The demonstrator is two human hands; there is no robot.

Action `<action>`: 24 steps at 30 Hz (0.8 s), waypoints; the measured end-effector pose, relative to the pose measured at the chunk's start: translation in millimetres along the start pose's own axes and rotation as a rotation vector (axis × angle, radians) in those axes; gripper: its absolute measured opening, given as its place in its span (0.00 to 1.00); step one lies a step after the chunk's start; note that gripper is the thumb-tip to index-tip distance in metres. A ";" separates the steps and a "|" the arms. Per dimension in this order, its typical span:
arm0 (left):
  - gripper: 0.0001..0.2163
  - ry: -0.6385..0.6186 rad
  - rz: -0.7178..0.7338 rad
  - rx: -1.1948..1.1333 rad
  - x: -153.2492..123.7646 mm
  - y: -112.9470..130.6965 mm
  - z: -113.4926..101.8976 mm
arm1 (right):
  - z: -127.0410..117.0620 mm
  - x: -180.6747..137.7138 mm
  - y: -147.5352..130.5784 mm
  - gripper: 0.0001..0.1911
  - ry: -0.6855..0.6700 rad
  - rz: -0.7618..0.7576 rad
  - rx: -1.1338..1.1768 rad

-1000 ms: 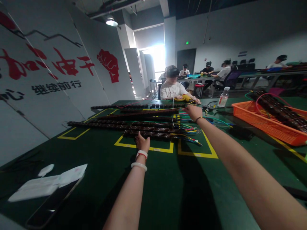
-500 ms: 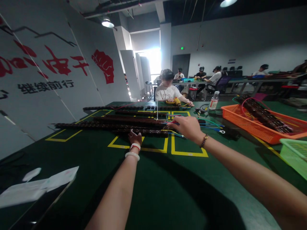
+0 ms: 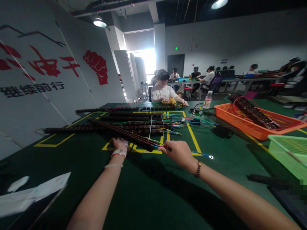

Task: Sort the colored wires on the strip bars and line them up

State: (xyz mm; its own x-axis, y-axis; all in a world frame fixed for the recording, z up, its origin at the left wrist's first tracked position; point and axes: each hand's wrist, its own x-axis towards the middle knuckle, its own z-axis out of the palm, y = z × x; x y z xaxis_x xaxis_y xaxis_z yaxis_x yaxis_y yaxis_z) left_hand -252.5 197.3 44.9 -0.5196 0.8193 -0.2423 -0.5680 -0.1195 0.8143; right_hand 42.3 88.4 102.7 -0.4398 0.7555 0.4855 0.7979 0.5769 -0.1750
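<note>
Right hand point(image 3: 178, 153), centre of frame: fingers closed on coloured leads point(image 3: 156, 146) at the near right end of a dark wire harness point(image 3: 124, 135). Harness runs diagonally, from centre-left down to the middle of the frame, crossing over other dark harnesses point(image 3: 72, 129). Blue lead point(image 3: 200, 153) sticks out past the right hand, ring terminal point(image 3: 210, 157) on its tip. White zip tie point(image 3: 150, 127) stands up near the harness's right end, long tail upward.

Left hand point(image 3: 120, 143), left of centre, just below the harness's middle; fingers partly hidden, unclear how far open or whether gripping anything. White bangle point(image 3: 114, 165) on that forearm, beaded bracelet point(image 3: 198, 169) on right wrist.

Green table point(image 3: 148, 195) marked with yellow tape point(image 3: 195, 140). Orange basket point(image 3: 222, 118) at right with another dark harness point(image 3: 255, 112) in it; light green basket point(image 3: 283, 156) below that, at right edge. Bottle point(image 3: 208, 100) left of orange basket. Co-worker point(image 3: 159, 93) in white top across the table, upper middle, yellow tool point(image 3: 173, 102) by their hands. White paper point(image 3: 52, 185) lower left.
</note>
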 end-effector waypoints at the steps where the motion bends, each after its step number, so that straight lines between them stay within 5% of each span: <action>1: 0.20 0.000 -0.003 -0.027 -0.2 6.5 -3.7 | 1.3 -5.6 -0.9 0.21 -0.013 -0.012 0.002; 5: 0.33 -0.113 -0.111 -0.142 -6.7 24.9 -16.5 | 3.5 -27.3 -6.3 0.23 -0.059 -0.062 0.006; 12: 0.26 -0.141 -0.139 -0.165 -31.9 29.8 -14.7 | -10.4 -52.3 -11.8 0.21 -0.066 -0.024 0.132; 18: 0.23 -0.298 -0.072 -0.260 -73.3 39.7 -9.5 | -30.6 -79.1 2.0 0.23 -0.055 0.030 0.247; 24: 0.19 -0.298 -0.026 -0.248 -100.8 39.7 -29.9 | -28.5 -106.7 16.6 0.22 -0.163 0.134 0.416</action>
State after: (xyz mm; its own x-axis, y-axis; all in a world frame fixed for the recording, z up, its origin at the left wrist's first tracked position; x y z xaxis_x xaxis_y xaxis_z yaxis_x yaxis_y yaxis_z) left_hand -241.8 93.2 85.9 -0.3155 0.9465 -0.0674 -0.7345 -0.1986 0.6490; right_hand 114.2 8.5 72.4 -0.4300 0.8515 0.3000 0.6336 0.5214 -0.5716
